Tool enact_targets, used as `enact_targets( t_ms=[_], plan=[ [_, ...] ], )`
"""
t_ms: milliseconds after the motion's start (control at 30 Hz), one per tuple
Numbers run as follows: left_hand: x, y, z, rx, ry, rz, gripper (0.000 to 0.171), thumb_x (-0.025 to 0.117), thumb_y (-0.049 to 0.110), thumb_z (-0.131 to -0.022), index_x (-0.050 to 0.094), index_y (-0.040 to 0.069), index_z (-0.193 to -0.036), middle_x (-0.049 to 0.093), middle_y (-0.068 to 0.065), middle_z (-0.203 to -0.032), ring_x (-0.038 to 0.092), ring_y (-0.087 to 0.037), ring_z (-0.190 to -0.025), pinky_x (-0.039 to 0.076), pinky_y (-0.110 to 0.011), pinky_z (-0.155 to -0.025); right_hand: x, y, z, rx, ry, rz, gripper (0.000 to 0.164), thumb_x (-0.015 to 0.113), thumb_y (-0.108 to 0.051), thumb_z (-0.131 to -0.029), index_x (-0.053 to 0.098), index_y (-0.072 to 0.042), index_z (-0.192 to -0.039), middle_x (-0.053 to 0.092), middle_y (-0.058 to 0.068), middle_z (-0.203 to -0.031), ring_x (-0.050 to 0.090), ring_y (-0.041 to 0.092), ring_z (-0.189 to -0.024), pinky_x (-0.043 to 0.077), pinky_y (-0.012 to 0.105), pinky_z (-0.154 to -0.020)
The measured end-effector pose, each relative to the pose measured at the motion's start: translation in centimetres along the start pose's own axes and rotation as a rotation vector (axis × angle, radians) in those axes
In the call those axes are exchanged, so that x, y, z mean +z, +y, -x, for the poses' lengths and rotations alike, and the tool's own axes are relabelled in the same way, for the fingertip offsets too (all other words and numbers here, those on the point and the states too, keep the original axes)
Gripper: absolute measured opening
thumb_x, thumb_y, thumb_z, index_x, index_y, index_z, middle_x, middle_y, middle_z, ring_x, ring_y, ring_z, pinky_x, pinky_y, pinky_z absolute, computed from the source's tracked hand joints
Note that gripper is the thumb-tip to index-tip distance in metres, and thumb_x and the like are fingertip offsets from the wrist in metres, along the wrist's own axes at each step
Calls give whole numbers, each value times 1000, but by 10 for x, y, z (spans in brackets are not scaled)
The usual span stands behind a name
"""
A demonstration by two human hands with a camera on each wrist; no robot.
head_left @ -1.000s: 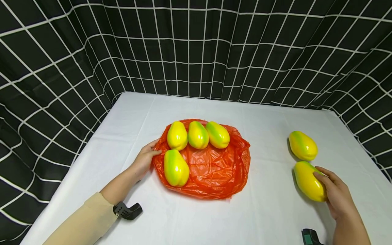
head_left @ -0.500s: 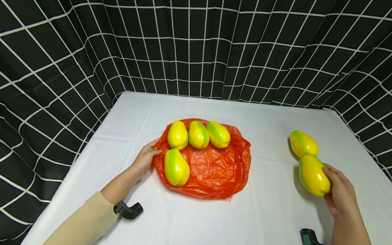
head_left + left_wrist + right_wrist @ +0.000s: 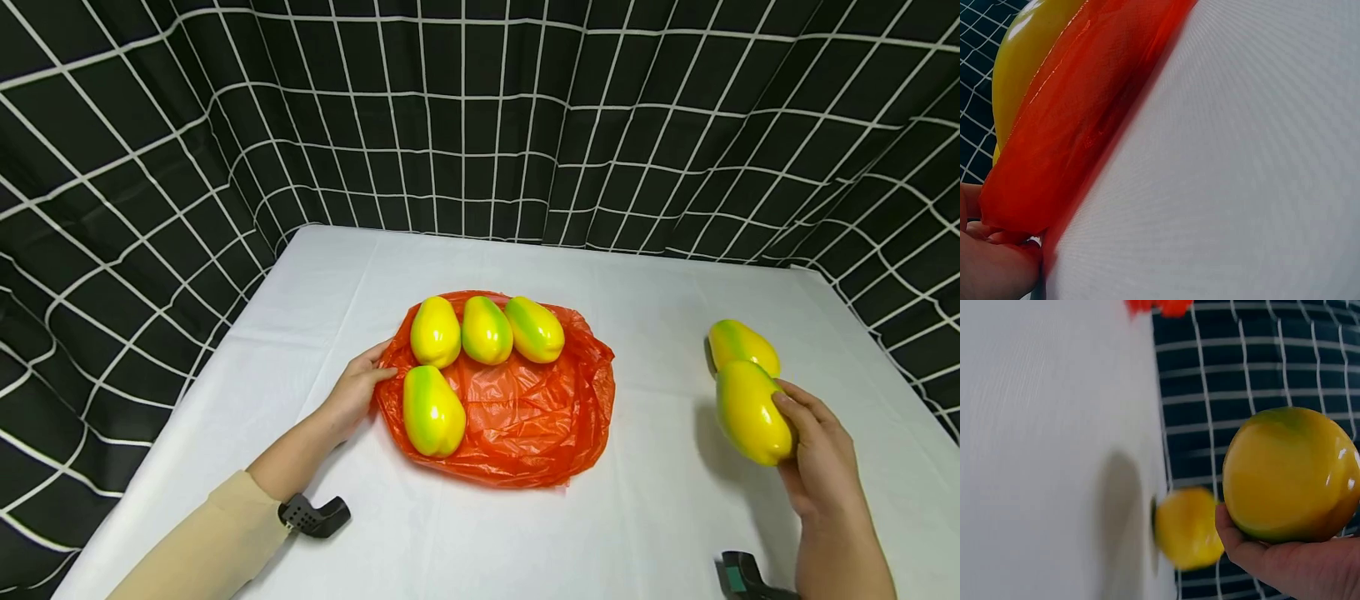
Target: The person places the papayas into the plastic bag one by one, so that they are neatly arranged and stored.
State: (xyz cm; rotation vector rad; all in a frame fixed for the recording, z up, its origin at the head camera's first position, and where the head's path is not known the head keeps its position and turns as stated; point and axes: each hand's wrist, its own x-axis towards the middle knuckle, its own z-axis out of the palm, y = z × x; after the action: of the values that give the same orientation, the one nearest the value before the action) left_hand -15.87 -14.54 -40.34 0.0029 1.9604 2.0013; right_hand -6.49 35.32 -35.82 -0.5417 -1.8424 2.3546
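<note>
My right hand [image 3: 821,454] grips a glossy yellow-green papaya [image 3: 753,412], held up off the table with its shadow below to the left. In the right wrist view the raised papaya [image 3: 1291,475] rests against the fingers. Behind it lies another papaya [image 3: 742,346], partly covered by the held one in the head view. My left hand [image 3: 356,392] pinches the left rim of a red plastic bag [image 3: 525,417], spread wide open. Three papayas sit in a row along the bag's far side, and one more papaya [image 3: 433,412] is at its near left.
A white cloth covers the table [image 3: 637,517]. Black curtains with a white grid [image 3: 480,125] stand behind it and along both sides. Each wrist wears a black camera mount [image 3: 313,515].
My right hand has lifted the nearer papaya off the table, and now carries it slightly left and away from me, over part of the other one. The left hand and bag stay put.
</note>
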Motion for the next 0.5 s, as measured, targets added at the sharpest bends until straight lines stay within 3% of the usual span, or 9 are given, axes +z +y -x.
enact_targets(
  t_ms=[200, 300, 500],
  plan=[
    [0, -1, 0, 6, -4, 19, 55, 36, 4, -95, 21, 6, -148, 29, -13, -152, 35, -26, -135, 45, -16, -95, 31, -1, -3, -57, -75, 96, 29, 48, -24, -97, 48, -24, -126, 37, -8, -116, 51, 5, -92, 54, 17, -68],
    [0, -1, -1, 12, -5, 27, 55, 36, 3, -94, 21, 5, -148, 28, -13, -152, 34, -25, -136, 43, -17, -98, 45, -5, -2, -84, -130, 77, 28, 47, -22, -97, 48, -23, -125, 34, -6, -117, 52, 5, -92, 54, 18, -68],
    [-1, -2, -1, 19, -12, 37, 55, 36, 2, -95, 21, 5, -148, 28, -12, -152, 33, -24, -137, 41, -19, -101, 77, -13, 0, -84, -163, 65, 27, 47, -22, -97, 47, -23, -124, 35, -8, -118, 53, 5, -93, 53, 17, -70]
  ],
)
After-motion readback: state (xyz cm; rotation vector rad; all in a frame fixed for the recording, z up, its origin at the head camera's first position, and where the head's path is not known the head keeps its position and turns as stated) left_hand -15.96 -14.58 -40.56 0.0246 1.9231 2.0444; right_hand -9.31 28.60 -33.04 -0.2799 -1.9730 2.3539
